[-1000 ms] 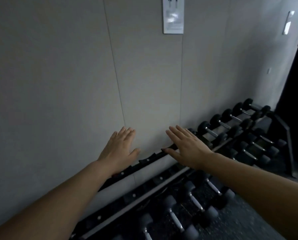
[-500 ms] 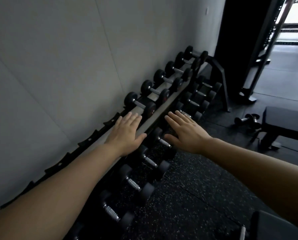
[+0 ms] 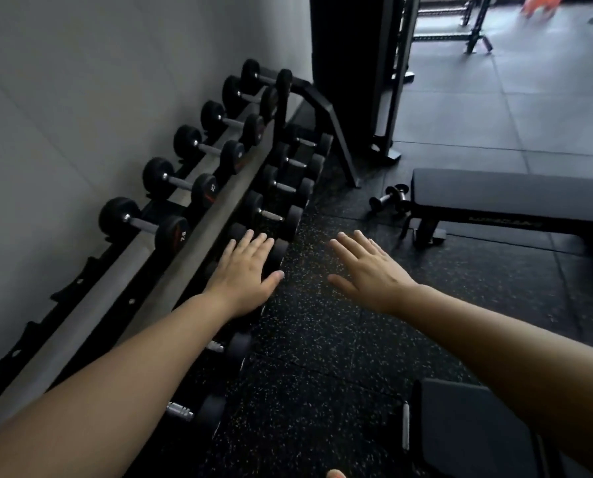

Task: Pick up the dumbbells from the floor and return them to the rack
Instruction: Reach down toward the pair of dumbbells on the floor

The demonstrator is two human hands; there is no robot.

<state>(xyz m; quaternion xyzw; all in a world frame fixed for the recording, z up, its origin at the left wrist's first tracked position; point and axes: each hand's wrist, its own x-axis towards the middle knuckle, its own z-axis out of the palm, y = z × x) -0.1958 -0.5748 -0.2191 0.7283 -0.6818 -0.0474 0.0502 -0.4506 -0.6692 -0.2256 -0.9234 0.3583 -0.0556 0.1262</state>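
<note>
Two small black dumbbells (image 3: 390,198) lie on the speckled rubber floor, by the left end of a bench. The two-tier dumbbell rack (image 3: 181,236) runs along the grey wall on the left, with several black dumbbells on both tiers and bare cradles at its near end. My left hand (image 3: 241,274) hovers flat, fingers spread, over the lower tier, holding nothing. My right hand (image 3: 369,270) is stretched out over the floor, fingers apart and empty, well short of the floor dumbbells.
A black flat bench (image 3: 509,198) stands to the right. A second black pad (image 3: 467,426) sits at the bottom right. A dark pillar (image 3: 343,63) and a metal frame (image 3: 393,98) rise behind the rack's far end. Open floor tiles stretch beyond.
The view has swung right and down, from the wall to the rack and floor. The floor dumbbells and bench have come into view. Both hands stay open and outstretched.
</note>
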